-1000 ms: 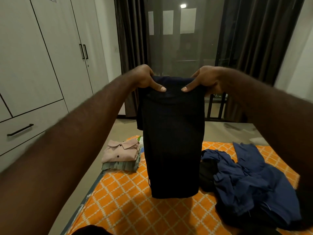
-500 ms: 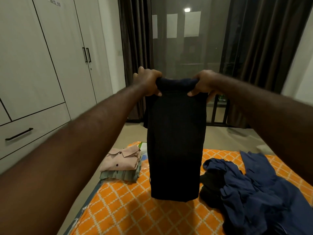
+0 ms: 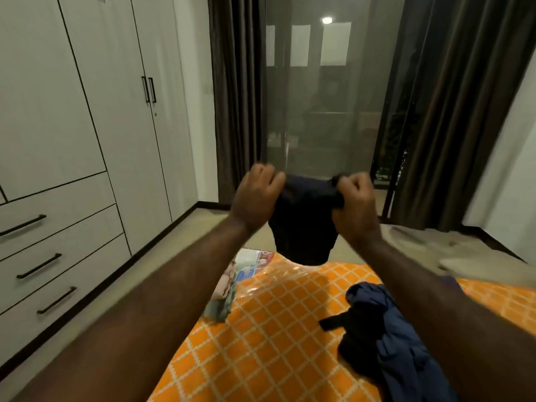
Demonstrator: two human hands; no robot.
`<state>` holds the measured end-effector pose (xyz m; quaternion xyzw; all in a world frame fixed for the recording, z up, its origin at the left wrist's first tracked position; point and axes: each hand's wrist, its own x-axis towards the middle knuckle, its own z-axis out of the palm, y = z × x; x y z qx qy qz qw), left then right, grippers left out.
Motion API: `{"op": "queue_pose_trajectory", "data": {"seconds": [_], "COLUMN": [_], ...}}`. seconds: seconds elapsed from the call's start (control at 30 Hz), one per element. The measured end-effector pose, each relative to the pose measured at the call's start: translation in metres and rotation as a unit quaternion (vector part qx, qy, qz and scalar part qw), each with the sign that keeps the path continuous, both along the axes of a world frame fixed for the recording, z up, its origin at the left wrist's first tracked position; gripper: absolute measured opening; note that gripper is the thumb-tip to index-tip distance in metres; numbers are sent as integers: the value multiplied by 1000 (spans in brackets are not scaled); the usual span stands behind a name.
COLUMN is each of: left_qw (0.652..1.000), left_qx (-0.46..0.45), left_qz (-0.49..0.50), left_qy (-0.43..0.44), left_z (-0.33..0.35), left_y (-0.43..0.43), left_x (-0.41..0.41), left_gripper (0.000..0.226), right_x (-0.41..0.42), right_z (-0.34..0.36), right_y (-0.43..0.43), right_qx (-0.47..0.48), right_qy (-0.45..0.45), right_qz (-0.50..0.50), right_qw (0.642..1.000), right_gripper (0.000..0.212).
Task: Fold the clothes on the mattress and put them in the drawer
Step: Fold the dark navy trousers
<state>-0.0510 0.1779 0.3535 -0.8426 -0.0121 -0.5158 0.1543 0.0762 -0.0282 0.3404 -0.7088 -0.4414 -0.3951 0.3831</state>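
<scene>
Clutching the top of a dark navy cloth garment, left grip and right grip are curled tight. Below them lies an orange lattice-patterned mattress.

Dim room, a ceiling lamp glaring in the glass, arms motion-blurred, edges bowed.

Both hands have bunched the dark garment shorter.

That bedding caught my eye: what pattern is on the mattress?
The mattress is orange with a white diamond lattice; head view shows it.
</scene>
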Motion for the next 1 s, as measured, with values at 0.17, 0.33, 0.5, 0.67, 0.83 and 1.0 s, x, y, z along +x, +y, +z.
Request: {"op": "queue_pose_trajectory", "data": {"seconds": [0.17, 0.33, 0.5, 0.67, 0.83, 1.0], "left_qw": [978, 871, 805, 876, 908, 914], "left_qx": [44, 29, -171, -222, -197, -174], "left_qz": [-66, -29, -10, -29, 3, 2], "left_qy": [194, 490, 568, 427, 371, 367], "left_z": [-214, -354, -322, -313, -324, -330], "left_y": [-45, -77, -69, -61, -49, -40], "left_x": [-103, -182, -183, -173, -141, -103], "left_gripper": [13, 29, 56, 61, 73, 73], "right_x": [-94, -175, -177, -164, -145, -108], "right_z": [-223, -332, -305, -282, -282, -299], "right_y": [-63, -87, -70, -72, -48, -15], "right_qx": [-205, -535, -627, -531, -397, -451], "right_qy": [121, 271, 212, 234, 185, 148], "right_qz": [15, -20, -19, -21, -15, -46], "right_qw": [971, 800, 749, 814, 899, 879], "right_gripper": [12, 32, 39, 40, 56, 82]}}
